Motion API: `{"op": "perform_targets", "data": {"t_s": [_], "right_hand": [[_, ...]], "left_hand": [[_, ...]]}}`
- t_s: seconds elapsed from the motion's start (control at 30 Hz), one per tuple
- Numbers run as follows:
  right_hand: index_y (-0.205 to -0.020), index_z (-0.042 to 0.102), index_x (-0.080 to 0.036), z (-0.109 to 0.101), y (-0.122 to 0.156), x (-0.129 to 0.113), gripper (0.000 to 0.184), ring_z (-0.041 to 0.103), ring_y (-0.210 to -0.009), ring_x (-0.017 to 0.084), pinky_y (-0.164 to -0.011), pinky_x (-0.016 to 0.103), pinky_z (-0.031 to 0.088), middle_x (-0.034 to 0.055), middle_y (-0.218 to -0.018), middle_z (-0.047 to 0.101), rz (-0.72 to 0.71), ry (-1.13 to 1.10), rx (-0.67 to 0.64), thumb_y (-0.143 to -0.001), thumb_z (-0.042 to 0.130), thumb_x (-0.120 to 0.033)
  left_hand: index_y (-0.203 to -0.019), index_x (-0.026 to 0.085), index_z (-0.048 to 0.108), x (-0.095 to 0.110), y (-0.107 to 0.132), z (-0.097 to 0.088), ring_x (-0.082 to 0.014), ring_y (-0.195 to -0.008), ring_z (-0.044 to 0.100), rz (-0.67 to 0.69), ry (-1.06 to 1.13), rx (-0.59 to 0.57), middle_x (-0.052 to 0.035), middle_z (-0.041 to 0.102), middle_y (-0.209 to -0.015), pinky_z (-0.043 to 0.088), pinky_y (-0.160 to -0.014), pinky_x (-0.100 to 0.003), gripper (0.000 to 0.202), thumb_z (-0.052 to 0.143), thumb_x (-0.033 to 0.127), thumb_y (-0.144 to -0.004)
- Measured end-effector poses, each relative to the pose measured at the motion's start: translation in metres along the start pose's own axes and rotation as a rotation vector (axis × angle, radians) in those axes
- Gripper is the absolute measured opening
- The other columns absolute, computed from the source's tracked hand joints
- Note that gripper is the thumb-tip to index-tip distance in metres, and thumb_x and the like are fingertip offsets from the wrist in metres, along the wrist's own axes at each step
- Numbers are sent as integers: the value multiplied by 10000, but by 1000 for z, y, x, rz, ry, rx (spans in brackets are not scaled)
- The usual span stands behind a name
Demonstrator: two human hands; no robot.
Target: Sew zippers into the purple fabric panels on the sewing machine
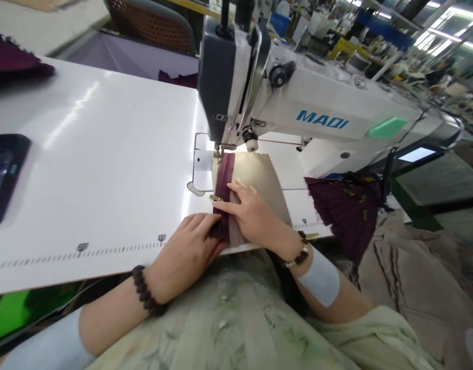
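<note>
A maroon zipper [225, 177] lies lengthwise along the left side of a beige fabric piece [255, 167], its far end under the presser foot [218, 154] of a white sewing machine [321, 92]. A brass zipper pull [216, 198] sticks out to the left of the tape. My left hand [190, 252] grips the near end of the zipper between thumb and fingers at the table's front edge. My right hand [255, 213] rests on the zipper and fabric with its fingers stretched out, the index fingertip close to the pull.
A dark phone [7, 174] lies on the white table [105, 169] at the left. Maroon zippers with brass pulls [346, 208] hang bunched right of the machine. Beige fabric pieces [417, 277] are piled at the lower right. More maroon cloth [16, 59] sits at the far left.
</note>
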State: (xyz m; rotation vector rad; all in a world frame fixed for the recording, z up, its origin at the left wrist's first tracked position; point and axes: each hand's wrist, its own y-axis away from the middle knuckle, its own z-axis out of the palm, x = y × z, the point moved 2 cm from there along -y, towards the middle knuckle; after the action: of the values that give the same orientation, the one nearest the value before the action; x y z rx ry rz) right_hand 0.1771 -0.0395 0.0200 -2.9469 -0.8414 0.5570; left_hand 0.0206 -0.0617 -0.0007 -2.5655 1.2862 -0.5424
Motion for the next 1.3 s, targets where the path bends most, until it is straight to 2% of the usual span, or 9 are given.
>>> {"op": "perform_targets", "data": {"t_s": [0.1,0.2,0.3,0.47,0.77,0.87,1.0,1.1,1.3], "right_hand": [[-1049,607,-141,-7,-20,4,260,488,-1076,225,-930,396,404,127,-1109,535,-13,84,-102,-916,385,-166],[-949,583,-120,-10,-38,15,243,542,-912,195,-842,332,447,97,-948,581,18,107,-110,-938,368,-234],[-1027,565,-119,-3,-46,26,212,513,-1031,216,-917,350,422,114,-1078,565,5,107,-14,-909,450,-252],[-1171,533,-77,12,-43,37,329,390,-1235,242,-1067,400,316,152,-1295,470,44,62,129,-888,481,-236],[-1295,450,-54,16,-31,33,422,317,-1311,240,-1096,430,275,145,-1399,389,74,42,52,-902,441,-207],[-1297,460,-69,15,-20,26,414,337,-1296,236,-1082,422,294,144,-1390,402,58,81,48,-916,409,-225],[-1286,485,-90,10,-16,20,408,401,-1232,248,-1035,429,340,120,-1381,423,67,128,20,-916,416,-249],[-1291,490,-134,9,-18,21,402,429,-1192,243,-1013,444,349,87,-1376,438,73,116,27,-915,421,-258],[-1321,445,-152,17,-16,26,412,279,-1333,235,-1089,526,201,77,-1443,336,65,71,17,-929,368,-251]], "left_hand": [[-674,138,645,0,0,0,-239,-880,484,2,7,-5,-121,543,-1011,490,-755,-401,252,525,234,-874],[-647,138,639,0,-1,-1,-234,-869,489,-2,12,-11,-120,544,-1006,497,-750,-402,264,534,234,-870],[-631,144,637,0,-1,-1,-233,-875,495,-5,19,-9,-115,548,-1009,503,-758,-403,262,545,228,-863],[-661,138,636,-1,1,-1,-245,-909,499,13,47,34,-125,553,-1030,521,-776,-413,252,526,216,-872],[-870,100,634,0,7,-7,-186,-1004,532,134,175,44,-121,600,-1092,523,-874,-286,303,344,145,-946],[-895,118,644,3,10,-11,-167,-969,568,220,224,23,-95,639,-1066,533,-857,-272,366,284,138,-960],[-981,131,640,5,11,-14,-148,-903,600,202,320,-13,-75,662,-1030,546,-829,-251,388,253,130,-965],[-1039,118,626,5,11,-17,-146,-941,597,210,335,-25,-78,665,-1030,531,-876,-240,374,260,117,-962],[-924,124,656,3,7,-21,-146,-906,611,257,348,-10,-76,677,-997,546,-828,-240,398,260,104,-960]]}}
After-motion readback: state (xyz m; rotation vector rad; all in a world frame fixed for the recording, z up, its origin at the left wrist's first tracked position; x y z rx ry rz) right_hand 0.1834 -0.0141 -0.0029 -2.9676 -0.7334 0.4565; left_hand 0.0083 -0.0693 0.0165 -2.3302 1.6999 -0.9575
